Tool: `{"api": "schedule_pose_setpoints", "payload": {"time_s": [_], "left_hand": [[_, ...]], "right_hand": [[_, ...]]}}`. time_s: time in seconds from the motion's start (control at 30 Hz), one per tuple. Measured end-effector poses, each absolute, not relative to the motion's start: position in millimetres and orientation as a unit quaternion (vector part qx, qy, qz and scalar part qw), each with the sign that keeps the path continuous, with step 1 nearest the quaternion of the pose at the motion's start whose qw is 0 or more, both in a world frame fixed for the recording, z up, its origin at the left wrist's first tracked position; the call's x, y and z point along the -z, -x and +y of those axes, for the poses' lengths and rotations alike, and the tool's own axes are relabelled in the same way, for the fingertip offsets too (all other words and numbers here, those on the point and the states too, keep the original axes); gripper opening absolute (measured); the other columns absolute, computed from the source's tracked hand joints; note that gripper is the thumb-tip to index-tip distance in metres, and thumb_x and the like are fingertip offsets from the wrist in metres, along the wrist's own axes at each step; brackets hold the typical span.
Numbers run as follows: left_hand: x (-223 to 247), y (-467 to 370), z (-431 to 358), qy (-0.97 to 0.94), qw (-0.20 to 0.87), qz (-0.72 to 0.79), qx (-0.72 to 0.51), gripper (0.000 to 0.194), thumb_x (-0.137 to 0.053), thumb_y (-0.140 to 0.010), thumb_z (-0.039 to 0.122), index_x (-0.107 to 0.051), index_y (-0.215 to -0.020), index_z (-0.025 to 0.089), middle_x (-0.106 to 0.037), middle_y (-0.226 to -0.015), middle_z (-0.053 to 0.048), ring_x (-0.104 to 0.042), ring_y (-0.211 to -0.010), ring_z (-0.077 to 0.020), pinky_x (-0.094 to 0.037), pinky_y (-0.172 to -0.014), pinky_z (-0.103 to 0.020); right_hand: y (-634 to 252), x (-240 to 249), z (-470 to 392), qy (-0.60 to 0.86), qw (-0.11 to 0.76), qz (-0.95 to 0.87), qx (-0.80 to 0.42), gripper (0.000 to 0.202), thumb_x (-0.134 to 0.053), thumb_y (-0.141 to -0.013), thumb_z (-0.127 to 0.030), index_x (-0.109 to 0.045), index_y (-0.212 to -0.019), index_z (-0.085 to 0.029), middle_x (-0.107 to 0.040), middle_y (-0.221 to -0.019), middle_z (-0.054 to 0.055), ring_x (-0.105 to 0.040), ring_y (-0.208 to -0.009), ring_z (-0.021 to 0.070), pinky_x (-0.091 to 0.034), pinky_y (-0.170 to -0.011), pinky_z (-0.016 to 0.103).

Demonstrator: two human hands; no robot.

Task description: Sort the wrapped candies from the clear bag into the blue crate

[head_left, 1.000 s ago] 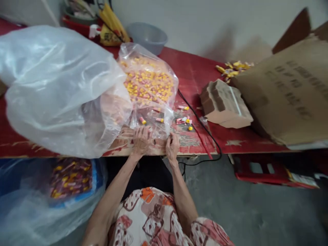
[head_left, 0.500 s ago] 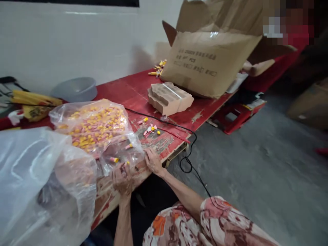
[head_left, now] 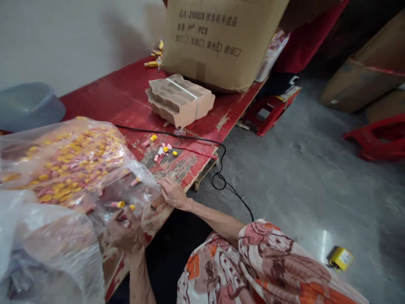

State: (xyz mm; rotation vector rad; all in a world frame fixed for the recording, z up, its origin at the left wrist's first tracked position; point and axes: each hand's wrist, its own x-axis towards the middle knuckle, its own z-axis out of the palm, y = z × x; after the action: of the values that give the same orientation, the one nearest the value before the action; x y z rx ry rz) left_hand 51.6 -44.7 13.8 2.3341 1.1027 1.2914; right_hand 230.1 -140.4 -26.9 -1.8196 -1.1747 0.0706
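A clear plastic bag (head_left: 104, 145) lies on the red table, full of small pink pieces with yellow caps. My right hand (head_left: 174, 194) is closed on the right corner of its mouth, by the table's front edge. At the near side of the mouth, my left hand (head_left: 125, 232) has its fingers curled in on the bag's plastic. A few capped pieces (head_left: 119, 204) lie loose inside the mouth, just beyond my left fingers. To the left, a whitish plastic bag (head_left: 60, 249) hangs over the table edge, its contents blurred by the film.
A large cardboard box (head_left: 218, 50) stands at the back, with a strapped cardboard stack (head_left: 182, 99) before it. Loose pieces (head_left: 164, 151) and a black cable (head_left: 202, 138) lie on the table (head_left: 101, 93). There is a basin (head_left: 28, 105) at left; red stools (head_left: 379, 137) stand on the floor.
The view has swung right, so the table and its things appear farther left, with more floor in sight. Both hands stay at the bag's mouth.
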Motion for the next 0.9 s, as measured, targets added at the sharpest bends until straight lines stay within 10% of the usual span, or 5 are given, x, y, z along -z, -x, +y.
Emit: {"api": "schedule_pose_setpoints", "payload": {"time_s": [0.5,0.9], "left_hand": [[-7.7,-53.3,-44.6,-0.778,0.139,0.477,-0.384,0.042,-0.052,-0.113,0.059,-0.070,-0.108,0.021,-0.077,-0.099,-0.011,-0.074,-0.086,-0.0244,-0.063,-0.082,-0.041],[-17.2,-51.8,-36.3,-0.829,0.175,0.446,-0.289,0.041,-0.055,-0.118,0.058,-0.071,-0.117,0.021,-0.076,-0.110,-0.009,-0.073,-0.099,-0.0201,-0.060,-0.094,-0.033]], "right_hand": [[-231.3,40.0,-156.2,0.735,0.482,-0.472,-0.074,0.038,-0.048,-0.111,-0.020,-0.074,-0.139,-0.021,-0.074,-0.141,0.016,-0.068,-0.136,0.0283,-0.058,-0.122,0.048],[-226.5,28.2,-162.6,0.711,0.553,-0.435,0.008,0.046,-0.043,-0.115,-0.024,-0.057,-0.159,-0.021,-0.067,-0.149,0.018,-0.065,-0.144,0.0298,-0.064,-0.115,0.054]]}}
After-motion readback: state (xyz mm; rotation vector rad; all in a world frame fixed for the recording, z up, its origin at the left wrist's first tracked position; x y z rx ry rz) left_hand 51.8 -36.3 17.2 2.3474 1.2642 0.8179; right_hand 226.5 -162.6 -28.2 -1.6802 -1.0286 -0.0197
